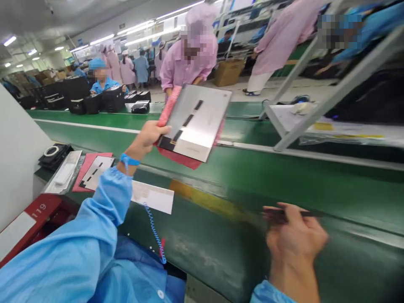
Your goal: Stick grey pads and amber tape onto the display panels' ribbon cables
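My left hand (pixel 148 136) grips the left edge of a silver panel (pixel 197 122) backed by a red sheet (pixel 181 159), tilted up above the green bench (pixel 252 176). My right hand (pixel 295 244), blurred, is low at the near right, fingers curled round a thin dark stick (pixel 307 213). A second panel (pixel 94 171) lies flat at the far left.
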Demonstrator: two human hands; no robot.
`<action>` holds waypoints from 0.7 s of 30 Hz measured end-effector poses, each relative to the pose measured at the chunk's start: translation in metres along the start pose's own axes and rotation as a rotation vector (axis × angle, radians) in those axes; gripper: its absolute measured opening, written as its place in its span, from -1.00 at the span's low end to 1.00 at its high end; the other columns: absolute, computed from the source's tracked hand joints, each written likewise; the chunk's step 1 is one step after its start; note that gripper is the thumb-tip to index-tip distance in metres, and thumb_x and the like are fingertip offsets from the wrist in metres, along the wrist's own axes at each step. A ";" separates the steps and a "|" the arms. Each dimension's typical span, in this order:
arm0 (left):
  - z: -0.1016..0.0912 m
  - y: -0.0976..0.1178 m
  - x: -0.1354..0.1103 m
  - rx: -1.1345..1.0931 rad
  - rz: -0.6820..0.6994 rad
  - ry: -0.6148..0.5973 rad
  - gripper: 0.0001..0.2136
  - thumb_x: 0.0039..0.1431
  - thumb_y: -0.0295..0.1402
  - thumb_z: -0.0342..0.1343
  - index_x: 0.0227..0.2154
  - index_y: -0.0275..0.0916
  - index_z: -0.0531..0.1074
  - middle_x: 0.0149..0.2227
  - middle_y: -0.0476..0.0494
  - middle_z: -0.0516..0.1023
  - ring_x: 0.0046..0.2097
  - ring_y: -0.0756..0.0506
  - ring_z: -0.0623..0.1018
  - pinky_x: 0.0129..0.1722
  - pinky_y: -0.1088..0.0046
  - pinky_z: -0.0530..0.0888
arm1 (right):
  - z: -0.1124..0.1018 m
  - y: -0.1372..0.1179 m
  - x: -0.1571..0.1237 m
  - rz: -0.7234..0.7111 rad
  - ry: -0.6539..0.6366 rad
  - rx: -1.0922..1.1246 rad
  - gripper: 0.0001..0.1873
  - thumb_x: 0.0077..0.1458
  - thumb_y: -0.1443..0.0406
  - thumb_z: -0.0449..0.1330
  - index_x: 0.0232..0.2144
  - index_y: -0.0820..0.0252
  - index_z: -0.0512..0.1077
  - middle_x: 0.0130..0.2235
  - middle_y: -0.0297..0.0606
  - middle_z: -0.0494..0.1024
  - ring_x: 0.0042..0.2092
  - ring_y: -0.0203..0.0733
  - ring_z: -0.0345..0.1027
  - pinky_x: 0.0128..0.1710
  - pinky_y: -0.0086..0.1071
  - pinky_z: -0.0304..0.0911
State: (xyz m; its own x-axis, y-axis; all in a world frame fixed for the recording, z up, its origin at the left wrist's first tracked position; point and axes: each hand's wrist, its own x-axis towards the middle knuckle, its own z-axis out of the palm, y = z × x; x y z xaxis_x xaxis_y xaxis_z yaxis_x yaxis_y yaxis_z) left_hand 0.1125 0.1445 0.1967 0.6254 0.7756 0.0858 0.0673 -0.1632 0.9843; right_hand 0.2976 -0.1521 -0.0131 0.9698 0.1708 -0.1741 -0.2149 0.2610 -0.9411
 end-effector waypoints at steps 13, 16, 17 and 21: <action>-0.199 -0.097 -0.224 -0.314 -0.173 0.432 -0.60 -0.21 -0.16 0.55 -0.49 -0.31 0.49 -0.53 0.00 0.51 -0.48 0.02 0.47 -0.40 0.50 0.45 | 0.216 0.144 -0.194 0.313 -0.523 -0.111 -0.68 0.39 0.14 0.22 -0.09 0.35 0.41 -0.22 -0.23 0.43 -0.27 -0.34 0.35 -0.27 -0.45 0.41; -0.182 -0.120 -0.232 -0.360 -0.238 0.392 -0.60 -0.20 -0.14 0.54 -0.44 -0.33 0.54 -0.48 -0.05 0.57 -0.42 -0.01 0.52 -0.33 0.48 0.49 | 0.240 0.147 -0.186 0.300 -0.426 -0.073 -0.66 0.40 0.12 0.20 -0.07 0.35 0.41 -0.22 -0.23 0.42 -0.26 -0.33 0.34 -0.27 -0.45 0.41; -0.175 -0.127 -0.232 -0.375 -0.263 0.363 -0.59 -0.19 -0.13 0.53 -0.41 -0.33 0.56 -0.46 -0.07 0.58 -0.40 -0.03 0.54 -0.30 0.45 0.51 | 0.243 0.144 -0.180 0.297 -0.399 -0.055 -0.66 0.40 0.12 0.20 -0.08 0.35 0.41 -0.22 -0.24 0.42 -0.27 -0.33 0.34 -0.27 -0.45 0.41; -0.139 -0.151 -0.226 -0.394 -0.363 0.237 -0.56 -0.14 -0.07 0.50 -0.34 -0.34 0.59 -0.38 -0.13 0.64 -0.34 -0.08 0.59 -0.22 0.39 0.55 | 0.222 0.119 -0.140 0.252 -0.287 0.015 -0.68 0.41 0.13 0.18 -0.10 0.35 0.40 -0.25 -0.25 0.43 -0.30 -0.35 0.35 -0.29 -0.45 0.41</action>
State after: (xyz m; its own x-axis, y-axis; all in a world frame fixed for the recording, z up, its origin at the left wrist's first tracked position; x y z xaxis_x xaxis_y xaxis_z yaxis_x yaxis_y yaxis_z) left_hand -0.1475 0.0785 0.0498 0.4220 0.8624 -0.2796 -0.0779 0.3418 0.9365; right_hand 0.1112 0.0661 -0.0360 0.8149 0.4900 -0.3094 -0.4462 0.1899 -0.8745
